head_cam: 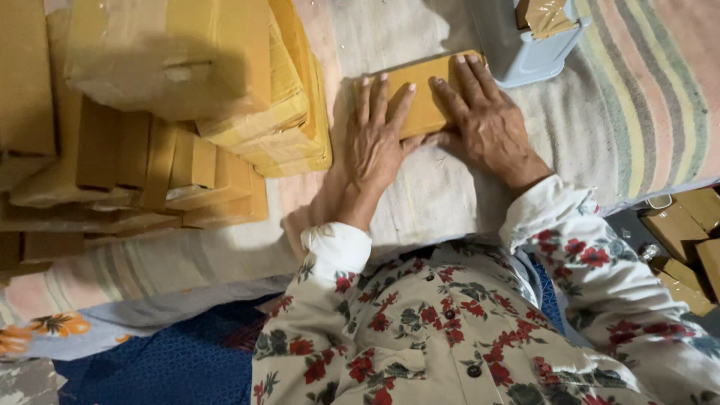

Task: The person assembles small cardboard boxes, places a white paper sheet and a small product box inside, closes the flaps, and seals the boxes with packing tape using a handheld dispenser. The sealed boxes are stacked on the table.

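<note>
A flat brown paper-wrapped packet (424, 94) lies on a pale striped cloth (450, 187). My left hand (375, 139) rests flat on its left part, fingers spread and pointing away from me. My right hand (484, 120) presses flat on its right part, thumb along the near edge. Both hands lie on top of the packet with fingers extended; neither curls around it. My sleeves are white with red flowers.
A heap of similar brown wrapped packets (180, 97) rises at the left, close beside my left hand. A light blue tape dispenser (525, 45) with brown tape stands just beyond the packet. More brown packets (686, 240) lie lower right, off the cloth.
</note>
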